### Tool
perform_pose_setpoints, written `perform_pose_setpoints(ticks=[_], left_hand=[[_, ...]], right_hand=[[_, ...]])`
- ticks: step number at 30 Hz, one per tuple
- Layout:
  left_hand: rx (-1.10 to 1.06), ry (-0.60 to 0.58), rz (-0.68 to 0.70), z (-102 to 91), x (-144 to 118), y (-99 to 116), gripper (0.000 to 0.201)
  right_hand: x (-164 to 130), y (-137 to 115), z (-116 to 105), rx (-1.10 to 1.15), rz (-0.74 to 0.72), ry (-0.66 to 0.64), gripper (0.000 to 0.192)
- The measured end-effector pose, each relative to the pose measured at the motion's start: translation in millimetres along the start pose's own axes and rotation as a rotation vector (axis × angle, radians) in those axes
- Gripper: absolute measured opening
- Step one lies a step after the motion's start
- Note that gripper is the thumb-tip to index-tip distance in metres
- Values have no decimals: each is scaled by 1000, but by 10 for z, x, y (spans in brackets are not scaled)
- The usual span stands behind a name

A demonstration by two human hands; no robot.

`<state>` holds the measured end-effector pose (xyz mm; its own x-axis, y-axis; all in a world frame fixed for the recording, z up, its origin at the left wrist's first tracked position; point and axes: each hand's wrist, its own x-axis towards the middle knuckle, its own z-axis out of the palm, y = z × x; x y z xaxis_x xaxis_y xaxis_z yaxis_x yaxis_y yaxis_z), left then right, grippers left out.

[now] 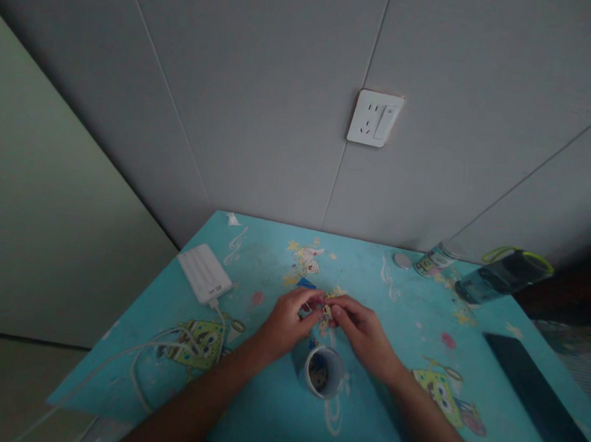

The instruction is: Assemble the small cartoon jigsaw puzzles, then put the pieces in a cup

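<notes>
My left hand [286,322] and my right hand [360,330] meet above the middle of a turquoise cartoon-printed table [264,406]. Their fingertips pinch one small yellowish piece [326,310] between them; it is too small to make out. Just below the hands stands a small grey cup [323,372] with dark bits inside. A few small pieces, one of them blue [306,283], lie on the table just beyond the fingers.
A white power bank [205,273] with a white cable [140,355] lies at the left. A small can [434,259], a round lid [402,259] and a dark bottle with a green loop [502,275] sit at the back right. A black phone [538,394] rests at the right edge. A wall socket [374,118] is above.
</notes>
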<state>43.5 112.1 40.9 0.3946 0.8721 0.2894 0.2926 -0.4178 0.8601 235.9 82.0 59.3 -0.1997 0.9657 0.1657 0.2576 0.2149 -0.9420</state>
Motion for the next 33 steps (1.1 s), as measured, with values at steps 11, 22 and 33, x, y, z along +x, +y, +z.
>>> perform_pose_setpoints(ticks=[11, 22, 33], left_hand=[[-412, 71, -201, -112, -121, 492, 28], [188, -2, 41, -421, -246, 23, 20], [663, -126, 57, -511, -682, -462, 27]], right_hand=[[-51, -415, 33, -211, -211, 152, 17], [-391, -744, -138, -282, -180, 175, 10], [-311, -316, -243, -448, -169, 45, 23]])
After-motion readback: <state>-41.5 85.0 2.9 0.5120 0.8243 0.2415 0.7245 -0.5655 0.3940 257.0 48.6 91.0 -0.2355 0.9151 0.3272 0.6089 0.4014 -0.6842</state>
